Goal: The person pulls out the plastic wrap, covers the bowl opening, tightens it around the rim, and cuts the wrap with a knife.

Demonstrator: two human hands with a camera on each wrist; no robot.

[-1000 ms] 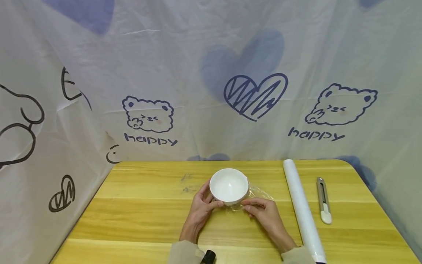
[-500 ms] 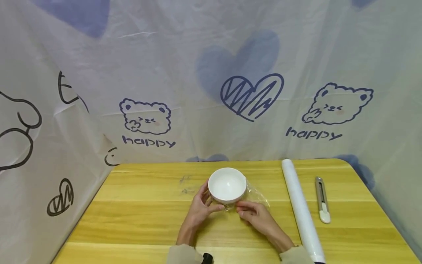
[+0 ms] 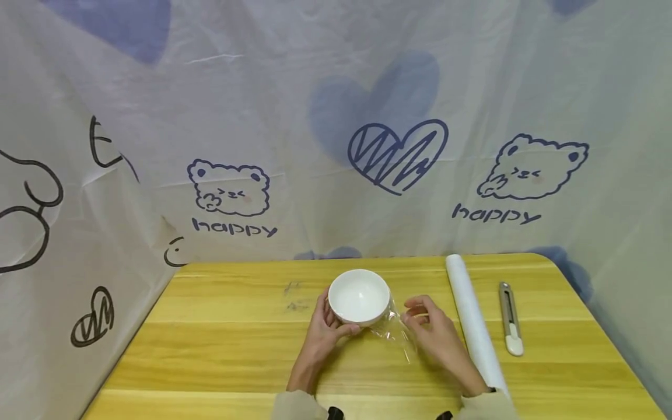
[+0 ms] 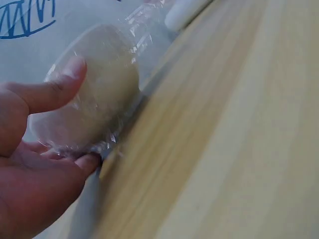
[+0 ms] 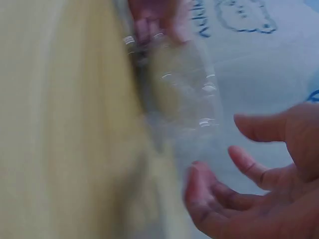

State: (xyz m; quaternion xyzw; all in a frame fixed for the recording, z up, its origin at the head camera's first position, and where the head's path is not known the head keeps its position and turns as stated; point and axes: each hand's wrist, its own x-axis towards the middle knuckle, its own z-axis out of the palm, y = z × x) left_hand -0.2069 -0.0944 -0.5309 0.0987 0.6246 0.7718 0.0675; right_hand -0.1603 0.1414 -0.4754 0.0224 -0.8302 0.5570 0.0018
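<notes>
A white bowl (image 3: 359, 296) stands near the middle of the table, with clear plastic wrap (image 3: 395, 330) clinging to its outside and trailing off at the right. My left hand (image 3: 319, 340) grips the bowl's left side, thumb at the near side. In the left wrist view that thumb presses the film-covered wall of the bowl (image 4: 107, 74). Just right of the loose film is my right hand (image 3: 438, 337), fingers bent loosely. The right wrist view shows a gap between its thumb and fingers (image 5: 199, 194), with nothing gripped there; this view is blurred.
A long white roll (image 3: 475, 326) lies to the right of the right hand. Beyond it lies a grey and white utility knife (image 3: 510, 321). The wooden table (image 3: 210, 350) ends against a printed cloth (image 3: 310, 216) at the back and sides.
My right hand has let go of the film by the bowl's near side and moved right. The film now hangs out toward the right and front. The left hand stays on the bowl.
</notes>
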